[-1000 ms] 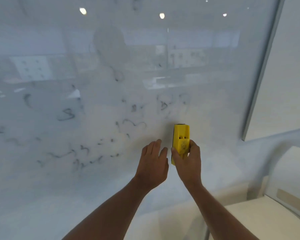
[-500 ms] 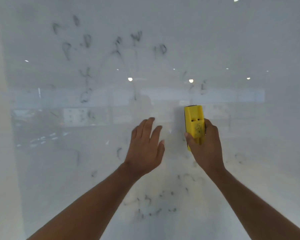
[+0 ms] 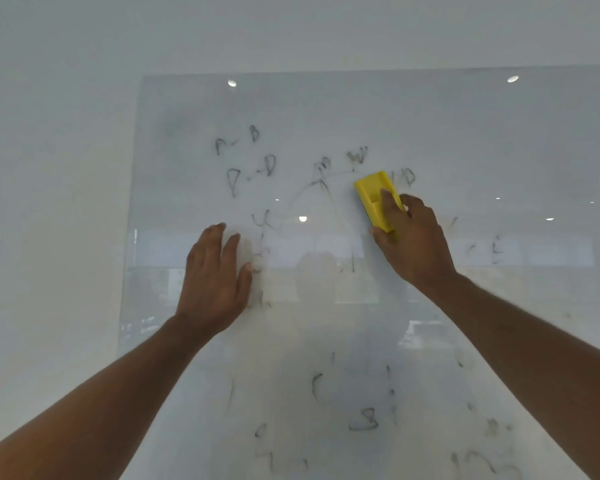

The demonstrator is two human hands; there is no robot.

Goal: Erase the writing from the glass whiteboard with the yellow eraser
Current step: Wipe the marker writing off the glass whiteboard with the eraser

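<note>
Head view of a wall-mounted glass whiteboard (image 3: 430, 126) covered in smudged dark writing (image 3: 250, 168), the left hand (image 3: 213, 282) spread flat and empty against it, the right hand (image 3: 414, 237) clamped around a tilted yellow eraser (image 3: 373, 192) pressed to the glass among the upper scribbles.

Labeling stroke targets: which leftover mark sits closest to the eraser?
The D-shaped mark just right of the yellow eraser's top end; the scribble above it is farther, the others farther still.

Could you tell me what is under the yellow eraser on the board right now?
The eraser, held by the right hand, lies against the glass board. Black marks show around it; any writing beneath it is covered.
</note>
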